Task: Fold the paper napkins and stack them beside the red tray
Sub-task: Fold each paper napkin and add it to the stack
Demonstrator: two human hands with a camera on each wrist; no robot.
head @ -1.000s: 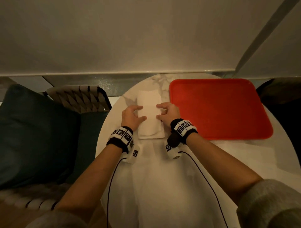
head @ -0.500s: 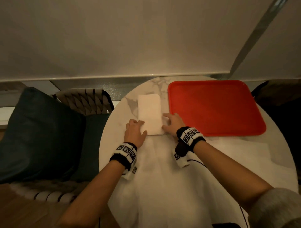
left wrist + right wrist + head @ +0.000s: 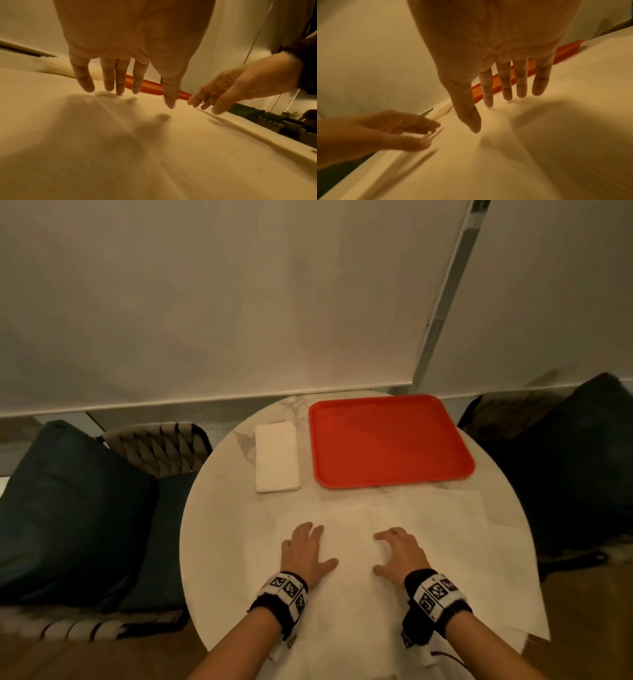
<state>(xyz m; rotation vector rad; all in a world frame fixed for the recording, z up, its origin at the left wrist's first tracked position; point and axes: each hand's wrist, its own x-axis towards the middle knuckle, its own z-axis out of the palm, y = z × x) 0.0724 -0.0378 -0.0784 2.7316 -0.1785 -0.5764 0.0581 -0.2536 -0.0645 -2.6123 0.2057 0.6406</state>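
Observation:
A folded white napkin (image 3: 276,461) lies on the round marble table (image 3: 219,508), just left of the red tray (image 3: 390,440). Unfolded white napkins (image 3: 428,529) are spread flat over the near half of the table. My left hand (image 3: 308,549) hovers over them with fingers straight and spread, holding nothing. My right hand (image 3: 397,553) is beside it, about a palm's width to the right, fingers relaxed and slightly bent, also holding nothing. In the left wrist view my left fingers (image 3: 120,81) hang just above the paper. The right wrist view shows my right fingers (image 3: 506,86) near the paper, with the tray edge (image 3: 566,48) behind.
A woven chair with dark teal cushions (image 3: 68,508) stands left of the table. Another dark cushion (image 3: 575,460) sits to the right. A pale wall runs close behind the table's far edge. The napkin sheet overhangs the table's near right edge (image 3: 534,625).
Both hands let go of the folded napkin beside the tray and drew back toward me. They now sit over the unfolded napkins.

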